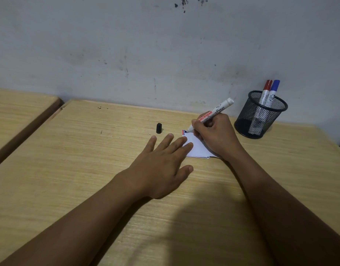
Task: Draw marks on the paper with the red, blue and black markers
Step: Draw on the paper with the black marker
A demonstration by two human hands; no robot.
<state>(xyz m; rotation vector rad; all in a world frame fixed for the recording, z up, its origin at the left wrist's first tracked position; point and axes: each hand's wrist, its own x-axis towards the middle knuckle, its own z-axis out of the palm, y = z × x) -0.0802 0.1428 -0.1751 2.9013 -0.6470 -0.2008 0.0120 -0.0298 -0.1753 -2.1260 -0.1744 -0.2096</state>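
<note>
A small folded white paper [197,148] lies on the wooden desk [88,150], with a red and a blue mark at its far left corner. My right hand [215,135] grips the uncapped black marker [213,113], its tip touching the paper beside those marks. My left hand [161,166] lies flat, fingers spread, with two fingertips pressing the paper's left edge. The black cap [158,128] stands on the desk to the left of the paper. The red marker [265,91] and blue marker [273,92] stand capped in a black mesh cup [259,116].
The mesh cup stands at the back right, close to the stained grey wall [146,45]. A second desk [15,112] adjoins on the left with a gap between. The desk's right edge runs near the frame's right side.
</note>
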